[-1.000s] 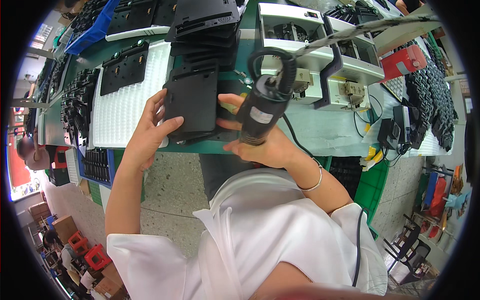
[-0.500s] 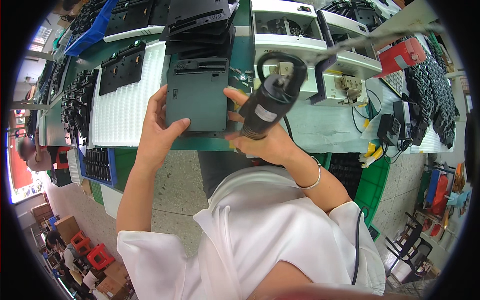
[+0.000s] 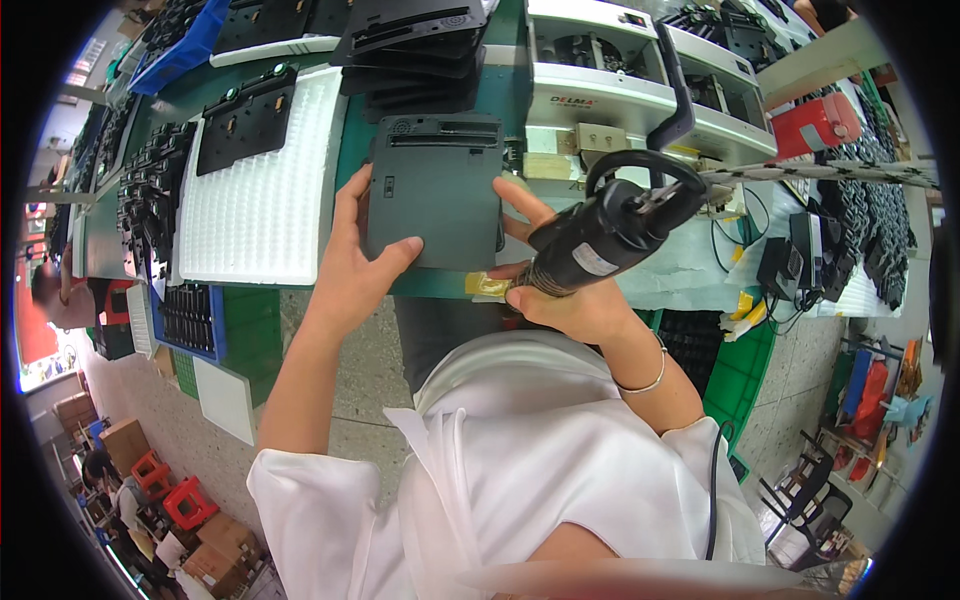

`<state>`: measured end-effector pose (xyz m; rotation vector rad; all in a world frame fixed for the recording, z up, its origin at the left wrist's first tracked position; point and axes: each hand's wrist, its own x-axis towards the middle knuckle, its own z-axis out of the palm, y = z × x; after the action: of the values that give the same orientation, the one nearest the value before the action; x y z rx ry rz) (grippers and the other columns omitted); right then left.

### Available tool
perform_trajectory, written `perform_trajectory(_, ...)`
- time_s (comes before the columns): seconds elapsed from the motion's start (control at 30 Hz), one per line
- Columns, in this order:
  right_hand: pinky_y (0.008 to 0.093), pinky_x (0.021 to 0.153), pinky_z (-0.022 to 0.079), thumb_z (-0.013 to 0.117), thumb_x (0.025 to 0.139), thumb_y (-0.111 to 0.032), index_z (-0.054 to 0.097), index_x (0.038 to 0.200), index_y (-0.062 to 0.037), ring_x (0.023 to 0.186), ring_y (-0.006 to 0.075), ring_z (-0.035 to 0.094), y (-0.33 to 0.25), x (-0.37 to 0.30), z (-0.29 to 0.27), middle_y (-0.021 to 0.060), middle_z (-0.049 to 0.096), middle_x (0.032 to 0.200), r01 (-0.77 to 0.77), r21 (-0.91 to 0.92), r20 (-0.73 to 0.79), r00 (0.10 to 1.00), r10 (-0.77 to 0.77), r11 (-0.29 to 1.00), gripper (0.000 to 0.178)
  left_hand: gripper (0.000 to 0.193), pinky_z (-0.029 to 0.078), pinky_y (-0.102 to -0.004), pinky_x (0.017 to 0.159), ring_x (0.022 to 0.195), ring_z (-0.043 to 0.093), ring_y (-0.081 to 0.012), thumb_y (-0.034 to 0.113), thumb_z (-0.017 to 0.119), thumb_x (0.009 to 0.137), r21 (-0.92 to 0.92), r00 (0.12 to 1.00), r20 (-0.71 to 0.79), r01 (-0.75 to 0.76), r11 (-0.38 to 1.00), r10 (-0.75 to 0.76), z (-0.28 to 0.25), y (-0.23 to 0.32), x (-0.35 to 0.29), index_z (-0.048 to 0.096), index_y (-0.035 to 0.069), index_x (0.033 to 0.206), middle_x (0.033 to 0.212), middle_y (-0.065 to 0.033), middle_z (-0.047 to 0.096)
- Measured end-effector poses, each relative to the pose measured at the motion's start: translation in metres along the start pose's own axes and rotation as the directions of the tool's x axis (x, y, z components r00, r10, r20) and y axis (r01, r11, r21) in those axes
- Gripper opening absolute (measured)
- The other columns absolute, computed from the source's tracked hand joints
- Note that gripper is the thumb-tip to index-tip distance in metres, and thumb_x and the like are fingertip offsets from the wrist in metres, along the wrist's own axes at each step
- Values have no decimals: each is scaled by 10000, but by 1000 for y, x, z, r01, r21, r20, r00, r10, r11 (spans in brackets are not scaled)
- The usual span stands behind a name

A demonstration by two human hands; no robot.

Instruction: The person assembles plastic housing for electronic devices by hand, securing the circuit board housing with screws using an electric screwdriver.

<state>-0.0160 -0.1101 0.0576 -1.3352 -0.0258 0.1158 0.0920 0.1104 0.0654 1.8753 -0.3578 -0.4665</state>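
The panel (image 3: 440, 215) looks matt plastic, the tool (image 3: 625, 225) glossy, the garment (image 3: 560, 450) smooth cloth.

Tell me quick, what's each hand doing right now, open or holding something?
Left hand: holding the flat dark panel at its left side.
Right hand: holding the black cylindrical tool.

A green bench (image 3: 508, 90) carries a white dimpled sheet (image 3: 260, 215); beside it, stacked black panels (image 3: 410, 62); to the right, white machines (image 3: 620, 95).
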Motion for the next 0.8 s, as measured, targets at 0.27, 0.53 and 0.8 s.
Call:
perform_trajectory(0.27,384,932,535,784,786,-262,284,1493,-46,1412,352,317,0,-13,-6,141,242,1566,111,-67,-92,989,-117,992,892,833,336,-434,1085,1371,354,-296,218,755,781,82,965,-217,-131,988,146,-40,-3,6,305,56,1463,1475,-137,370)
perform_trajectory(0.53,360,862,556,856,712,-331,334,1445,-10,1153,271,580,-7,-39,-18,186,470,1387,154,-26,-309,938,-155,988,956,982,259,-526,1095,1393,289,-386,595,716,755,716,822,-514,255,649,244,-140,-71,106,328,15,1447,1475,-239,360)
perform_trajectory(0.8,346,822,532,801,758,-203,372,1386,9,799,198,649,-17,-63,-34,118,647,951,313,-71,-477,823,-308,947,789,1172,61,-609,1115,1469,101,-362,821,572,686,727,756,-632,503,467,168,-145,-80,163,296,0,1476,1559,-222,220)
